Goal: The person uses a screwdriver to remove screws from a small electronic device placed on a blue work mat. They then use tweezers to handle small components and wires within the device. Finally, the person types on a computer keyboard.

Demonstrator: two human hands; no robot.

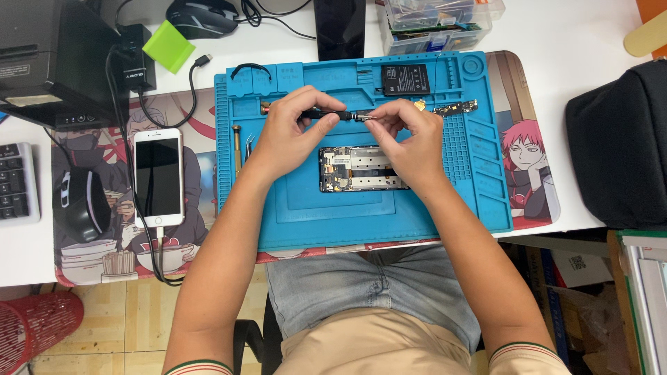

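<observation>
At the far left of the frame a keyboard [15, 182] lies on the white table [570, 42], with a black box [52, 62] above it in the upper left corner; just right of these a white phone [158, 177] lies face up on a picture mat [90, 236], a cable plugged into its lower end; a green block [168, 46] and a black mouse [201, 17] sit near the top edge; the blue mat [333, 219] fills the middle of the frame; on its left strip lies a small tool [237, 146]; the left hand [288, 139] hovers over the upper middle of the blue mat, its fingers [316, 101] closed around a black screwdriver [332, 115] held level, tip pointing right; the right hand [410, 142] meets it, its fingers [389, 114] pinched on the metal tip; directly below both hands the opened phone [358, 169] lies flat at the centre of the blue mat, partly covered by the right hand; a black battery [405, 80] rests in the upper tray; a small circuit board [455, 108] lies just right of the right hand; a clear parts box [438, 21] stands at the top; a black bag [622, 146] sits at the right edge.
</observation>
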